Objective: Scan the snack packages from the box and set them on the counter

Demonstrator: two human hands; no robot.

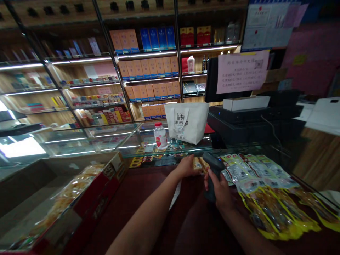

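Observation:
My right hand is wrapped round the grip of a dark barcode scanner, its head tilted over a small packaged snack. My left hand holds that snack from its left side; the wrapper looks clear with yellowish-brown contents. Right of the scanner, several flat food packets with yellow edges and pale green tops lie in overlapping rows on the dark red counter. Behind my hands, on the glass, stand a white paper bag with black print and a clear bottle with a red cap.
At the left sits an open cardboard box with wrapped snacks along its inside. A monitor with a pink paper sign stands behind at the right, above a black cash drawer. Shelves of boxed goods line the back.

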